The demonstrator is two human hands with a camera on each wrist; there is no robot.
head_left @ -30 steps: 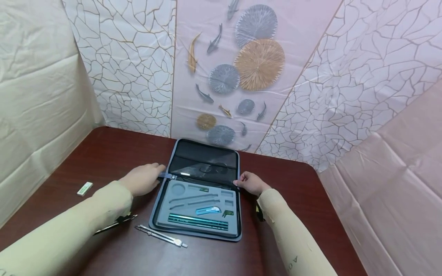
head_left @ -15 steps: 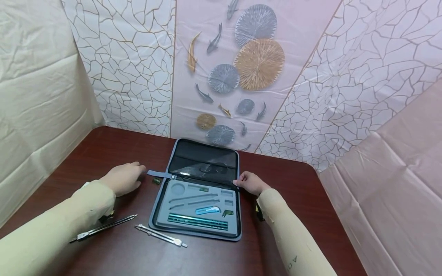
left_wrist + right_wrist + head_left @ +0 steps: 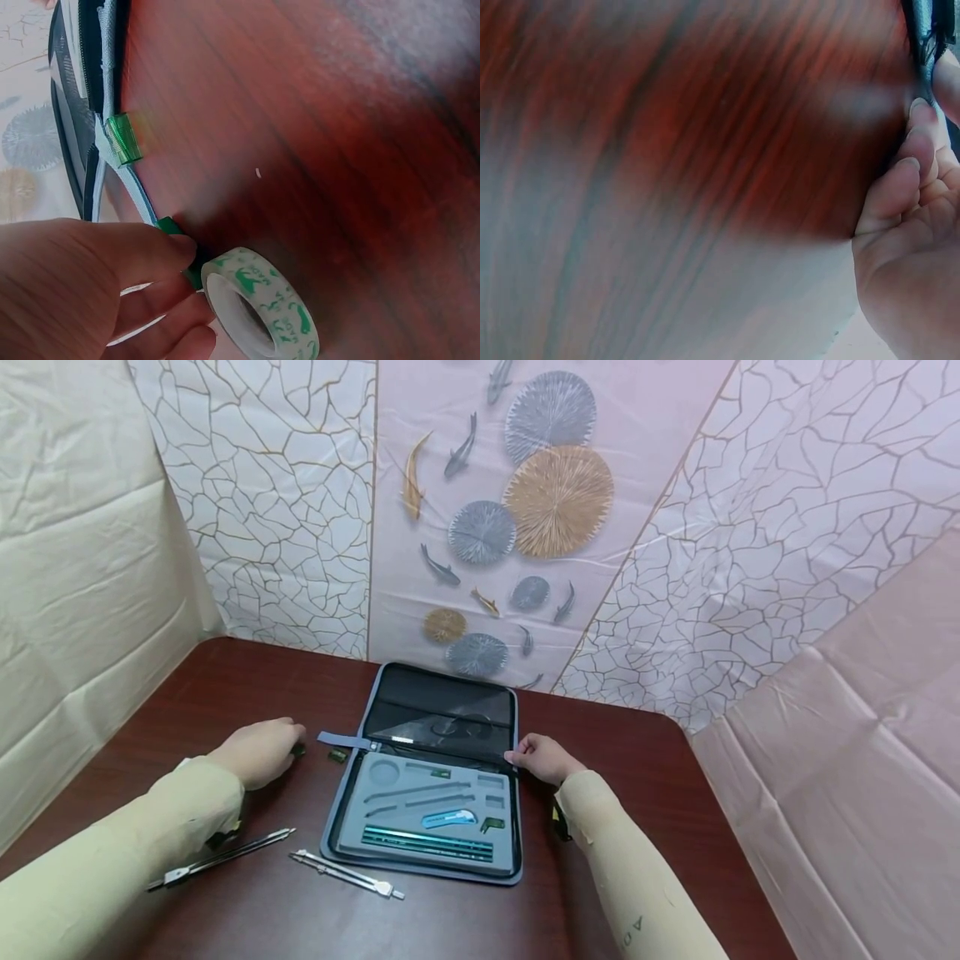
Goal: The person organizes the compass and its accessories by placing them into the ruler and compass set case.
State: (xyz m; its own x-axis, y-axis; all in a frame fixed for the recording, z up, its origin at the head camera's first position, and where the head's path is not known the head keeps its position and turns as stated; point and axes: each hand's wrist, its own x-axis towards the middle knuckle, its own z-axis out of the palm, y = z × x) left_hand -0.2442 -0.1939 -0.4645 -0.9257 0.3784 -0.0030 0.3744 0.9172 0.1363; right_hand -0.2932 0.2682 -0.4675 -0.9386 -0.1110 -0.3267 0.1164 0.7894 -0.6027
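The left grip (image 3: 258,753) pinched a small green piece (image 3: 195,273).
It lay between thumb (image 3: 154,249) and fingers (image 3: 169,316), just beside a tape roll (image 3: 277,301) and left of the case (image 3: 420,702), whose edge the right grip (image 3: 543,760) pinched.

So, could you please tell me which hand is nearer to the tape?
Left: the left hand is right beside the tape, as the left wrist view shows. The right hand is farther off, across the case, gripping its right edge.
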